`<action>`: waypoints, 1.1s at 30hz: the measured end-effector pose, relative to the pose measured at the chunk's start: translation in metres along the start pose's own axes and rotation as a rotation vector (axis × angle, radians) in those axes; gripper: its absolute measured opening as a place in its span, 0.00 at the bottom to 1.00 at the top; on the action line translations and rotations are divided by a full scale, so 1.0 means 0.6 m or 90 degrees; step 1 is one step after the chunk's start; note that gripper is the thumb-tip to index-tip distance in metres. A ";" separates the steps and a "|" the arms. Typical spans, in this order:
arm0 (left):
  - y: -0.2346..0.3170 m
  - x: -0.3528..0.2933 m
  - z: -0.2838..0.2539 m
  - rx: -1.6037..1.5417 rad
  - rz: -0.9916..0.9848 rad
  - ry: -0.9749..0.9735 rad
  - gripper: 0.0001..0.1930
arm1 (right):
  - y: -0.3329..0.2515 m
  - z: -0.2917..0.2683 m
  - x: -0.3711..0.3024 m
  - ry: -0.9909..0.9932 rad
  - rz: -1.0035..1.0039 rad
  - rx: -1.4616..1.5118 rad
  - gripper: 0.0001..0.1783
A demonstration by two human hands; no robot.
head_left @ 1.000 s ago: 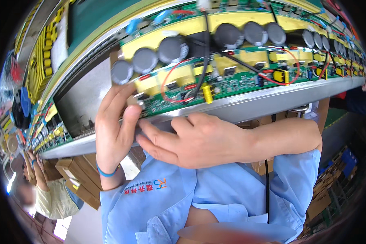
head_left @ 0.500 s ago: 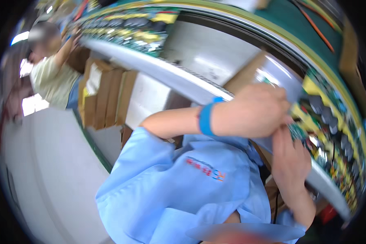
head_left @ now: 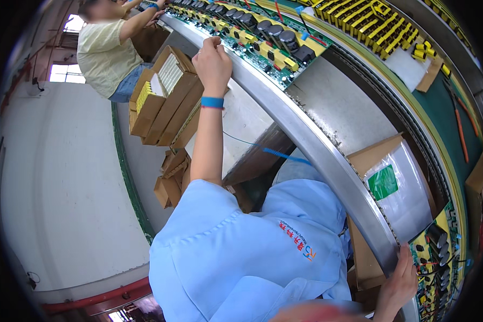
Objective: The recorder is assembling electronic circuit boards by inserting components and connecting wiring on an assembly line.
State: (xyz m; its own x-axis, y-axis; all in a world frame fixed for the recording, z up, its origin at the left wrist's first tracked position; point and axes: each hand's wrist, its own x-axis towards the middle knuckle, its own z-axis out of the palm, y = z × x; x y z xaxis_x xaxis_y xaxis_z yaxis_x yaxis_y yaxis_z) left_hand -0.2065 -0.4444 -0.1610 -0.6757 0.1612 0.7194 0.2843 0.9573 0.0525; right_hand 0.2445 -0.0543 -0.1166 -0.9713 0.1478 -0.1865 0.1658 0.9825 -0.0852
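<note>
My left hand (head_left: 213, 64), with a blue wrist strap (head_left: 212, 102), is raised beside the metal rail's near edge, close to a long row of green circuit boards (head_left: 263, 53). Its fingers are bent together; whatever they may hold cannot be made out. These boards carry black capacitors and yellow parts. At the lower right, my right hand (head_left: 400, 282) rests by the rail (head_left: 311, 145), fingers fairly straight and nothing visible in them. Next to it are more populated circuit boards (head_left: 440, 263) with black and red wires.
Between the board groups sits a cardboard box (head_left: 378, 147) with a clear plastic bag and green label. Orange-handled pliers (head_left: 460, 129) and rows of yellow components (head_left: 359, 24) lie on the far bench. Cardboard cartons (head_left: 166, 102) stand left, near another person (head_left: 110, 53) at the line.
My hands, close together over the rail before, are now far apart: the left up by the left boards, the right down by the right boards. The view has shifted and sharpened.
</note>
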 end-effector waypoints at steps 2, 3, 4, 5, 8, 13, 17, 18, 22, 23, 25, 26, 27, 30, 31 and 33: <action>-0.024 0.009 0.027 0.006 0.008 -0.007 0.09 | 0.007 -0.004 -0.011 -0.007 0.029 -0.001 0.30; -0.030 0.011 0.033 0.010 0.019 -0.015 0.10 | 0.011 -0.007 -0.019 -0.007 0.034 -0.007 0.30; -0.041 0.013 0.033 -0.001 0.016 -0.015 0.10 | 0.015 -0.012 -0.029 -0.010 0.052 -0.013 0.30; -0.047 0.015 0.044 0.061 0.031 -0.077 0.11 | 0.013 -0.018 -0.039 -0.024 0.086 -0.025 0.30; -0.019 0.025 0.043 0.066 0.078 -0.151 0.12 | 0.019 -0.024 -0.059 -0.007 0.071 -0.101 0.27; -0.092 0.020 0.005 -0.067 0.100 -0.191 0.15 | 0.007 -0.031 -0.012 0.009 0.066 -0.042 0.22; -0.081 0.004 0.003 -0.077 0.099 -0.272 0.17 | 0.006 -0.080 0.014 0.097 0.032 -0.040 0.21; -0.051 -0.004 -0.013 -0.079 0.098 -0.288 0.17 | 0.019 -0.095 0.022 0.093 0.039 -0.053 0.21; 0.066 -0.045 -0.078 -0.066 0.181 -0.294 0.15 | 0.119 -0.146 0.082 0.378 0.094 -0.144 0.16; 0.092 -0.064 -0.099 -0.080 0.178 -0.297 0.14 | 0.159 -0.150 0.107 0.415 0.106 -0.153 0.15; 0.148 -0.077 -0.133 -0.134 0.214 -0.294 0.13 | 0.244 -0.159 0.152 0.427 0.200 -0.146 0.14; 0.171 -0.082 -0.150 -0.145 0.236 -0.316 0.12 | 0.283 -0.157 0.175 0.403 0.269 -0.135 0.14; 0.196 -0.089 -0.164 -0.181 0.231 -0.340 0.11 | 0.343 -0.147 0.184 0.405 0.251 -0.195 0.14; 0.263 -0.106 -0.196 -0.283 0.271 -0.386 0.13 | 0.438 -0.107 0.205 0.367 0.309 -0.256 0.12; 0.280 -0.109 -0.210 -0.308 0.288 -0.403 0.15 | 0.471 -0.098 0.203 0.357 0.324 -0.244 0.12; 0.296 -0.120 -0.238 -0.336 0.316 -0.439 0.17 | 0.485 -0.088 0.229 0.333 0.347 -0.226 0.11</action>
State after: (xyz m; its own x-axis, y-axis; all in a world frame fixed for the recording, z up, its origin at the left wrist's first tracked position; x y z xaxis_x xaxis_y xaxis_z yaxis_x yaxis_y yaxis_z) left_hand -0.0103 -0.3205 -0.1041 -0.5985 0.7775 0.1934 0.7936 0.5422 0.2762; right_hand 0.1506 0.2579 -0.1153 -0.7389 0.5608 0.3734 0.6572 0.7222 0.2158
